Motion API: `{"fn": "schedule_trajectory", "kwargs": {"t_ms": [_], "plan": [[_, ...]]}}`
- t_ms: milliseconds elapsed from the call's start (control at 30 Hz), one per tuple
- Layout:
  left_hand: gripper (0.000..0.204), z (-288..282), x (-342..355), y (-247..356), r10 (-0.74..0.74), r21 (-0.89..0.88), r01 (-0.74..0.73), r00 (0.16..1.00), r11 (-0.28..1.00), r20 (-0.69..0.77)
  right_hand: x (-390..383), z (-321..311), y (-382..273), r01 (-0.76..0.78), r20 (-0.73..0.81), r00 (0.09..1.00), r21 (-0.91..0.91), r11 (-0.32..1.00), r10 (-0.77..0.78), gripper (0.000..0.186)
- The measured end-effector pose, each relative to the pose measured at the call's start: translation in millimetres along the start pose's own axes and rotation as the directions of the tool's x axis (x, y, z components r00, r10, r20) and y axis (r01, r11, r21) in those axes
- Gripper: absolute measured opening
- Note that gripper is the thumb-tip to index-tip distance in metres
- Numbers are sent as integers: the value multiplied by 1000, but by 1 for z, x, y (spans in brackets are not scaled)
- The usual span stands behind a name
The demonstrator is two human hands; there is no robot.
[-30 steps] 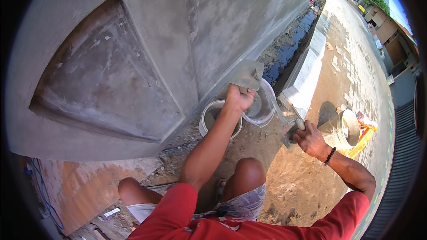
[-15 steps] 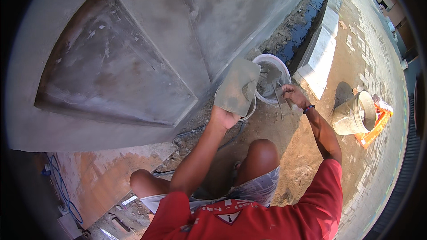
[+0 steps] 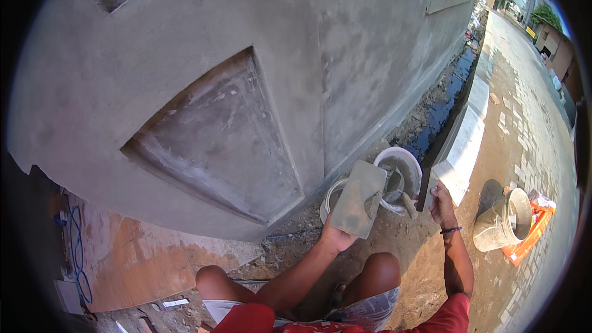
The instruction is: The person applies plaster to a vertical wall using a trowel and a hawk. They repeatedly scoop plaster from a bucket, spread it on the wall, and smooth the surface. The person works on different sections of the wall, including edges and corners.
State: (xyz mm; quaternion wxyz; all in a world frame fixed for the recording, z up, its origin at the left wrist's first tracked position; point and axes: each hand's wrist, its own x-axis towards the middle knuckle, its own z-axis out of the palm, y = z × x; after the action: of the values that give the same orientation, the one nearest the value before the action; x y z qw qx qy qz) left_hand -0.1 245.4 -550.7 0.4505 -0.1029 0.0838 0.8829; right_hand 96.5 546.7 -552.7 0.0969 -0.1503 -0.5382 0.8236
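My left hand grips the lower edge of a flat grey mortar board, held tilted above the ground. A darker patch, perhaps mortar, shows near its right edge. Behind it stands a small pail, partly hidden. To the board's right is a white-rimmed bucket with grey mortar inside. A trowel leans in this bucket, its handle over the near rim. My right hand, raised beside the bucket, is closed on a dark flat plastering trowel, seen nearly edge-on.
A grey plastered wall with a recessed panel rises ahead. A wet drain ditch runs between wall and pale curb blocks. At right, a dirty bucket tilts beside an orange sack. Boards and blue cable lie left.
My view has lifted, showing more wall and street. My right hand has moved away from the mortar to the bucket's right; the trowel in the bucket now stands free of it.
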Motion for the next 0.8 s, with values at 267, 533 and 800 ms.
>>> {"fn": "schedule_trajectory", "kwargs": {"t_ms": [267,533,800], "plan": [[39,-4,3,-7,-7,59,1,995,998,96,-28,78,-17,-7,117,993,238,971,-22,35],[42,46,-54,22,135,-3,-135,986,991,94,-45,173,-99,421,191,907,-391,819,-375,33],[52,37,-75,26,202,-15,-205,950,979,236,-95,238,-138,602,527,699,-798,0,-484,37]]}}
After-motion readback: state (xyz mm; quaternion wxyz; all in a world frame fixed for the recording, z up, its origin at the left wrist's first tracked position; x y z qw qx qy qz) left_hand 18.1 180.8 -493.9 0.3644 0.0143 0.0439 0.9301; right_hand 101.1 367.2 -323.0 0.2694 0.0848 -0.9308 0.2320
